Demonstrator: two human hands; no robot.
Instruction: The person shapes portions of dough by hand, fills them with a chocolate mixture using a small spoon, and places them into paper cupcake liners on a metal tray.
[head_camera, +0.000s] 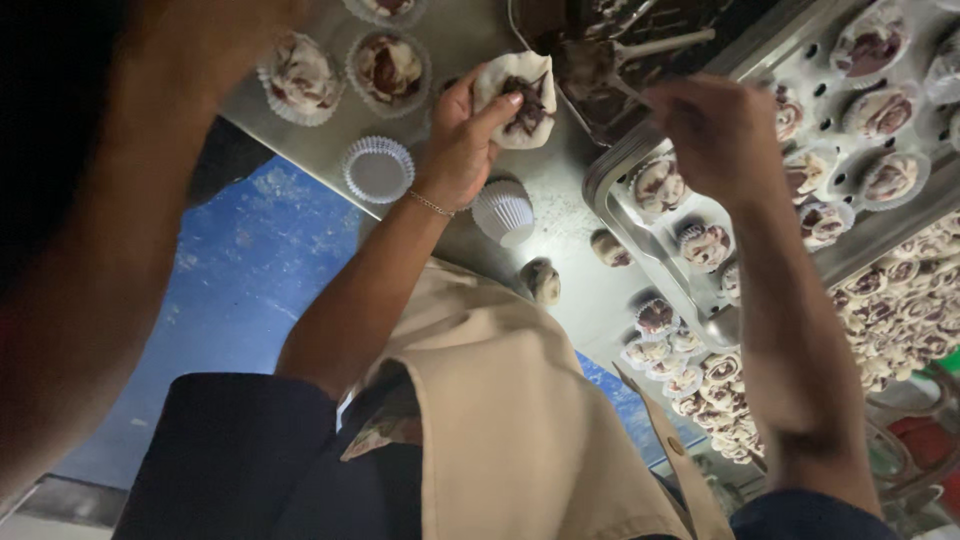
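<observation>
The steel table (560, 215) fills the view, which reads upside down from this head camera, and everything sits spread across it within arm's reach. On it, a perforated metal tray (845, 225) carries rows of filled dough cups (885, 112), set apart from one another, it seems so they don't stick. Beside its near edge, a crowd of finished swirl pieces (900, 300) lies packed close together. A dark pan of chocolate filling (620, 60) sits just between the hands, likely handy for scooping. Now the left hand (462, 145): palm cupped, fingers curled under and thumb pressed over a round of white dough (515, 95) with dark filling on it, held up above the table beside the pan. The right hand (715, 130) is blurred; fingers look bunched and pinched together near a pale spoon handle (665, 45), but whether they grip anything I cannot tell. Down by the left wrist, an empty white paper cup (378, 168) stands open, another paper cup (503, 212) lies tipped beside it. No labels or signs show anywhere.
</observation>
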